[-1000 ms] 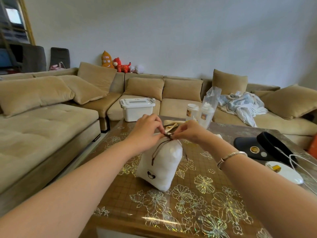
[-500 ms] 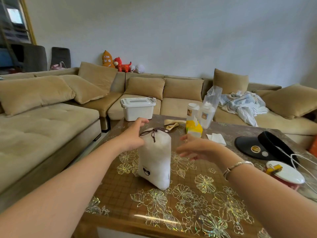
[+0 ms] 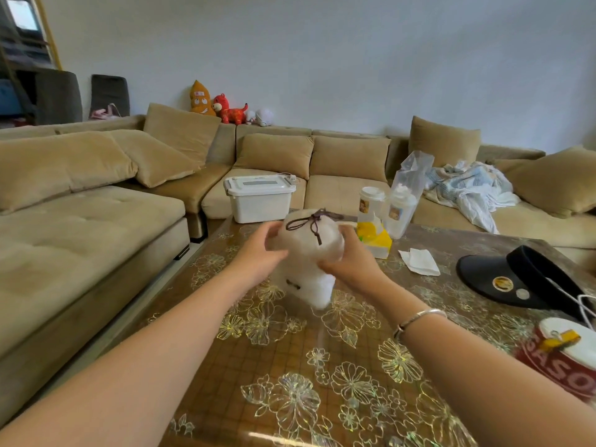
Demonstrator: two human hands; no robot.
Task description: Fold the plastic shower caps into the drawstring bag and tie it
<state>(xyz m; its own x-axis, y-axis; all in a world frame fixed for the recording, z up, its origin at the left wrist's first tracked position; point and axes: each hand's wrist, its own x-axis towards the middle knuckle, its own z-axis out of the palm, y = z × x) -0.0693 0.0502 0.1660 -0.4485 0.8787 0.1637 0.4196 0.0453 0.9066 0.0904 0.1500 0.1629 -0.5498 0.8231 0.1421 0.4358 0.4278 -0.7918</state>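
Note:
The white drawstring bag [image 3: 306, 250] is stuffed full and its mouth is drawn closed, with the dark brown cord [image 3: 311, 221] tied in a bow on top. I hold it upright just above the brown flower-patterned table [image 3: 322, 366]. My left hand [image 3: 258, 256] grips its left side and my right hand [image 3: 350, 264] grips its right side. The bag is motion-blurred. The shower caps are hidden inside it.
Behind the bag stand a yellow tissue pack [image 3: 374, 237], two white cups [image 3: 371, 201] in a clear plastic bag, and a white storage box [image 3: 259, 198]. A tissue [image 3: 419, 261], black visor [image 3: 519, 279] and red-and-white tub [image 3: 562, 356] lie right. A tan sofa [image 3: 80, 221] surrounds the table.
My fingers let go of the tied cord, then both hands took the bag by its sides and lifted it off the table, upward and toward me.

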